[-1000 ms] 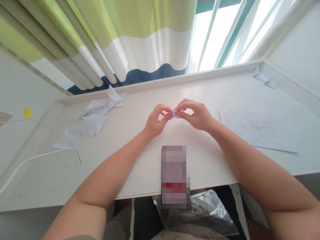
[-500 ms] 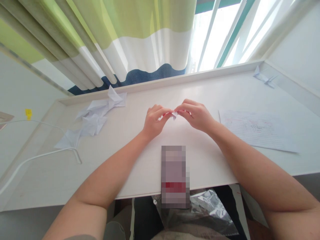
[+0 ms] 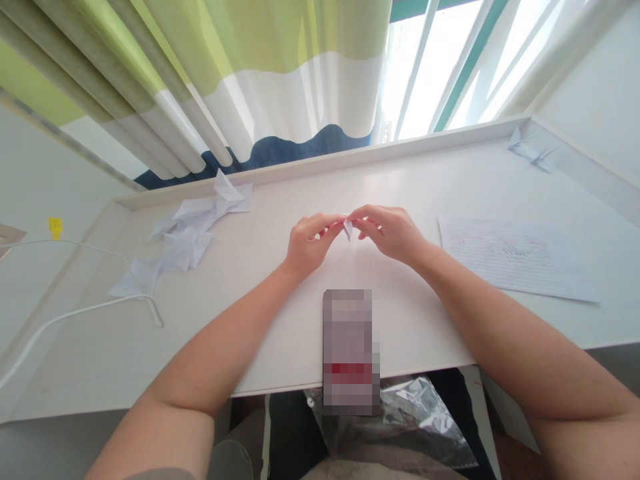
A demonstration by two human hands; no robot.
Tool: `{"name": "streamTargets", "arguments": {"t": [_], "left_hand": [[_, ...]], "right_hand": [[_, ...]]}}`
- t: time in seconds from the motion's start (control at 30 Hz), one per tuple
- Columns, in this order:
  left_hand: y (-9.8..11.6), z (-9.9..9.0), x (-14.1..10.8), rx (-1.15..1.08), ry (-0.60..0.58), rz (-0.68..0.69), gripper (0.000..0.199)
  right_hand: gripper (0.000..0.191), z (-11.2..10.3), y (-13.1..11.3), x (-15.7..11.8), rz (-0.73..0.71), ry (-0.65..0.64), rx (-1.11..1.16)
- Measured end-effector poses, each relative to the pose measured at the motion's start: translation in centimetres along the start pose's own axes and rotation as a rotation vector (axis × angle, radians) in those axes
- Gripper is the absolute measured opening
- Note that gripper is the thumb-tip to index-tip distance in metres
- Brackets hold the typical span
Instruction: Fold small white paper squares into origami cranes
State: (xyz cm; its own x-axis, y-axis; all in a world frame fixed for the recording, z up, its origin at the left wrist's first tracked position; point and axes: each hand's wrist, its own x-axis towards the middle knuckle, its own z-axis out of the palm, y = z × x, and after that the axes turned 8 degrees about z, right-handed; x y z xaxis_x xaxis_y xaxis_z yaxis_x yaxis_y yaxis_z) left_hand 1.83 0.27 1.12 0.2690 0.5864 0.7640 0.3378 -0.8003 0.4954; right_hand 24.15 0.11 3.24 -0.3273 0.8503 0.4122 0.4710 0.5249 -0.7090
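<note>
Over the middle of the white desk (image 3: 280,327), a small piece of folded white paper (image 3: 349,231) is pinched between both hands. My left hand (image 3: 311,243) grips it from the left with thumb and fingertips. From the right, my right hand (image 3: 387,230) holds the same paper, its fingertips meeting those of my left hand. One pointed end of the paper hangs below the fingers; the rest is hidden by them. A phone (image 3: 347,340) with a blurred-out screen lies nearer to me, at the desk's front edge.
Folded white paper shapes (image 3: 187,243) lie at the left. A lined, written sheet (image 3: 510,257) is at the right, with small folded pieces (image 3: 533,157) in the back right corner. A white curved rod (image 3: 100,305) crosses the left side. Clear plastic (image 3: 420,413) lies below the front edge.
The fingers of both hands have shifted slightly on the paper, and its hanging point now looks narrower. The fingers of my right hand have moved a little lower.
</note>
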Motion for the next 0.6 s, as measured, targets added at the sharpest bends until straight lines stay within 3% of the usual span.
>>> {"name": "streamTargets", "arguments": {"t": [0.17,0.47,0.6], "left_hand": [[0.02,0.04,-0.02,-0.042,0.027,0.027,0.022],[-0.05,-0.22,0.18,0.007,0.023,0.082,0.018],[-0.19,0.05,0.2,-0.013,0.137,-0.026,0.024]], "right_hand": [[0.022,0.01,0.0,-0.05,-0.098,0.068,-0.06],[0.021,0.06,0.17,0.01,-0.15,0.077,-0.122],[0.02,-0.03,-0.07,0.05,-0.15,0.121,-0.101]]}}
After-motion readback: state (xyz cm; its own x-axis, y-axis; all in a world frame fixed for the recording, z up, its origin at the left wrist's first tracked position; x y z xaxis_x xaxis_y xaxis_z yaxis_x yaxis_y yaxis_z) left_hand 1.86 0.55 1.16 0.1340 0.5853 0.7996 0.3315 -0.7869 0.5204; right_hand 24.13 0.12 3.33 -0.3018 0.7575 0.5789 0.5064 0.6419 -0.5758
